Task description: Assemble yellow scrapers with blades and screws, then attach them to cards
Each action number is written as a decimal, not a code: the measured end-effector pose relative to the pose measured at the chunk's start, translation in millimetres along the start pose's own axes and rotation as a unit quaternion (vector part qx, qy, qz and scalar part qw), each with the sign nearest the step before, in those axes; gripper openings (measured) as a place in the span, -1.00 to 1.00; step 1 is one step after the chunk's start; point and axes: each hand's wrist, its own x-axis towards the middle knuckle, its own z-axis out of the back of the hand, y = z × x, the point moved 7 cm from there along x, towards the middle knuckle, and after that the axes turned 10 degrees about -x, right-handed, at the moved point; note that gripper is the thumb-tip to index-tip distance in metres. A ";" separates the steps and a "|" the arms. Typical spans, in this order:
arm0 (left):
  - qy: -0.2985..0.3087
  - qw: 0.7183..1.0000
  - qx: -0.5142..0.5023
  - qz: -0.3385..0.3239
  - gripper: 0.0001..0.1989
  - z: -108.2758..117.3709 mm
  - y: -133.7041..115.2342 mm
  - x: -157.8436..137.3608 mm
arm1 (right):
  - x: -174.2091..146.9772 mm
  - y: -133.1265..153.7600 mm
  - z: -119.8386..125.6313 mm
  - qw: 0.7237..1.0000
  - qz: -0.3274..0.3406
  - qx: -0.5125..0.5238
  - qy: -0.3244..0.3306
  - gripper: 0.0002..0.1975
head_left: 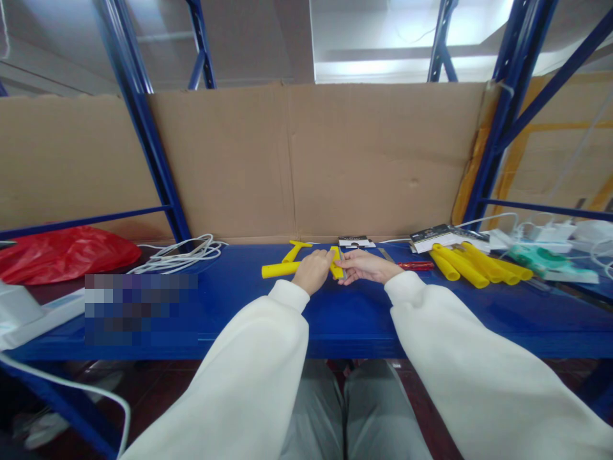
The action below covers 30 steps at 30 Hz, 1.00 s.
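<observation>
Above the blue tabletop, my two hands meet around a small flat yellow piece (337, 271). My left hand (312, 271) is closed, its fingertips pressed on the piece's left side. A thin grey metal strip (343, 273) runs along the right side of the piece, and the pinched fingers of my right hand (366, 266) grip it there. Whether strip and piece are joined I cannot tell. Left of my left hand lies a yellow tube (278, 271), with a yellow T-shaped handle (290, 253) behind it. Beyond my right hand is a red-handled tool (417, 266).
Several yellow tubes (472, 268) lie at the right by printed black-and-white cards (431, 237). A smaller card (357, 242) lies behind my hands. Coiled white cable (184, 255) and a red plastic bag (71, 254) are at the left. A cardboard panel (297, 160) closes the back.
</observation>
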 end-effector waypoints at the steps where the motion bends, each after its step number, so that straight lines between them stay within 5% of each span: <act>1: -0.003 1.000 0.005 0.000 -0.61 1.0 0.0 -0.1 | -0.5 0.8 -0.3 1.000 0.003 0.001 0.000 -0.87; 30: -0.020 0.999 0.007 -0.030 -0.54 -1.8 0.5 -0.2 | 2.4 -1.2 14.0 0.995 0.026 0.000 -0.099 -0.70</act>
